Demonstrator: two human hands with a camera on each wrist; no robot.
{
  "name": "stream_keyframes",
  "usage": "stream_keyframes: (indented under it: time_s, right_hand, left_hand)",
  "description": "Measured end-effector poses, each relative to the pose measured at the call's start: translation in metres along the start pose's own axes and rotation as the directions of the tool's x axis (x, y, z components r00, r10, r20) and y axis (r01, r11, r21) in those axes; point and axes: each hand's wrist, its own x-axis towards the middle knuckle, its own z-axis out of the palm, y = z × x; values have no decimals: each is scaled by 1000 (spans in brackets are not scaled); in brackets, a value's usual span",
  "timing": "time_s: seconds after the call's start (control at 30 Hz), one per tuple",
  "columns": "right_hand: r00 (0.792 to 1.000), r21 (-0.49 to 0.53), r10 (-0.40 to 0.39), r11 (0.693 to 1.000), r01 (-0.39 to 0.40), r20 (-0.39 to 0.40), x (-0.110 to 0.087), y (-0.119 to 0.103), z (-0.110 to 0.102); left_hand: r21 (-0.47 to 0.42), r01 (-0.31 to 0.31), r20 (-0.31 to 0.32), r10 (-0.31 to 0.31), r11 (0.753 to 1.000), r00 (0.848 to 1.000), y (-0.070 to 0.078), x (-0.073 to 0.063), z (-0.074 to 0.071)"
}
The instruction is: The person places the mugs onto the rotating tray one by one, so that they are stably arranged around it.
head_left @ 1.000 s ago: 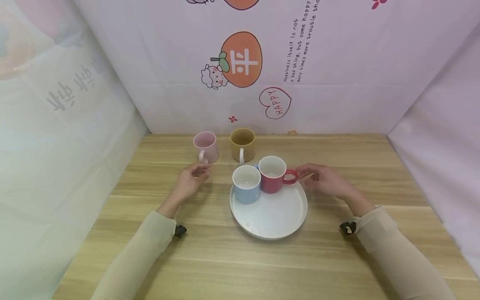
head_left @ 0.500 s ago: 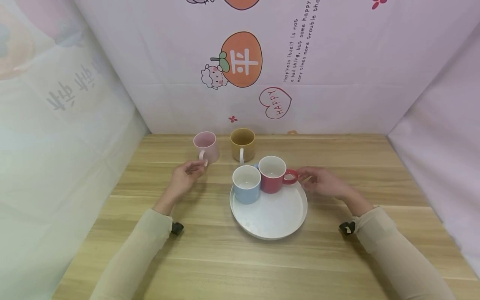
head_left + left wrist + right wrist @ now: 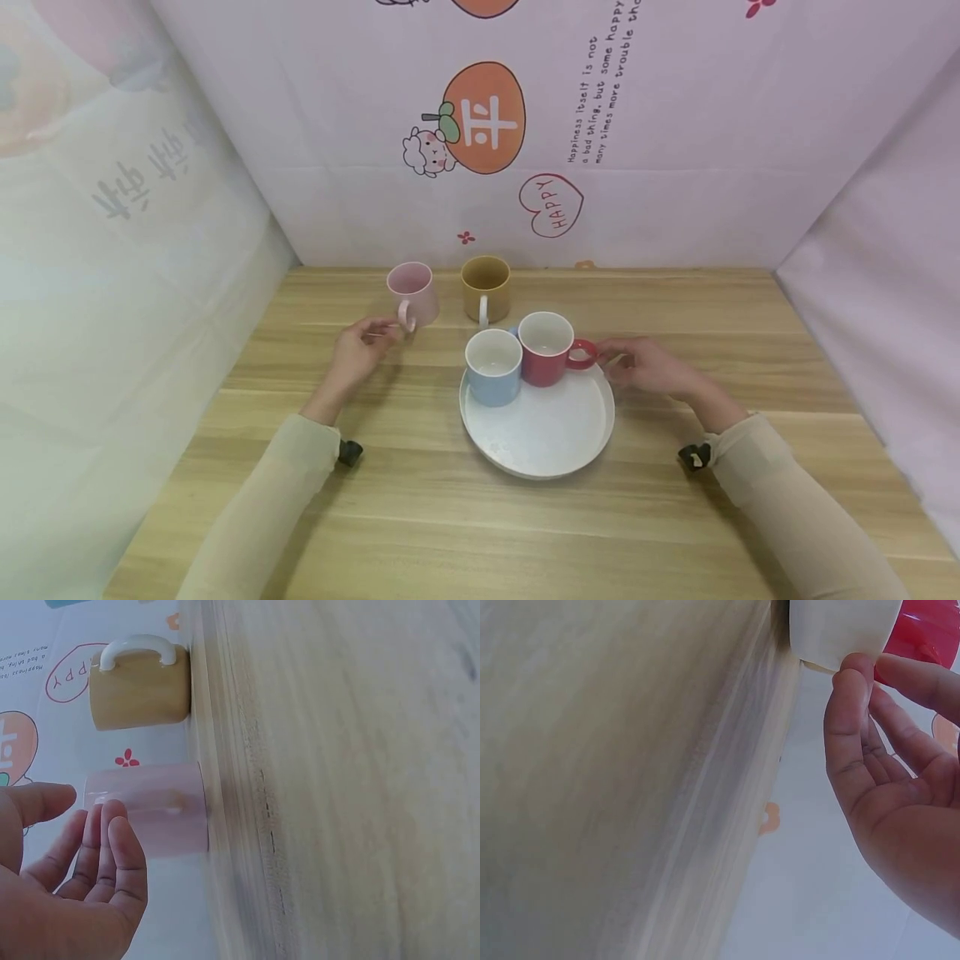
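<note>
A pink mug point(image 3: 415, 293) stands at the back of the table, its handle facing the front. My left hand point(image 3: 358, 348) is just left of that handle, fingers loosely bent. In the left wrist view the left hand point(image 3: 90, 885) overlaps the pink mug point(image 3: 169, 806), thumb and fingers apart. On a round white tray point(image 3: 543, 446) sit a light blue mug point(image 3: 495, 385) and a red mug point(image 3: 543, 365), side by side. My right hand point(image 3: 645, 362) rests by the tray's rim, its fingertips right at the red mug's handle, as the right wrist view point(image 3: 892, 750) also shows.
A mustard mug point(image 3: 486, 287) with a white handle stands between the pink mug and the tray, near the back wall. Printed white cloth point(image 3: 360, 200) surrounds the wooden table point(image 3: 420, 533) at the back and both sides.
My left hand has shifted left and slightly back, and the pink mug's handle shows more fully beside its fingertips. The right hand has dropped slightly beside the red handle. The mugs and tray stay in place.
</note>
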Motion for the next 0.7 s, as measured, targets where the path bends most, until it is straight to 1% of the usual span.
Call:
stream_keyframes:
  time_s: [0.27,0.43,0.53,0.7]
  right_hand:
    - [1000,13,-1,1000,1,18,-3,4,0]
    - [1000,-34,-10,999,11,23,-6,6,-3]
    - [999,-57,-2,998,4,37,-7,7,-5]
    - [998,-43,17,999,-15,58,-8,4,-5]
  left_hand:
    - [-17,49,-34,-49,999,998,-1,5,-1]
    - [-20,67,-34,-68,998,997,-2,9,0]
    - [-20,73,-33,-74,997,997,-3,13,2]
    - [-10,70,-41,-70,998,997,-4,18,5]
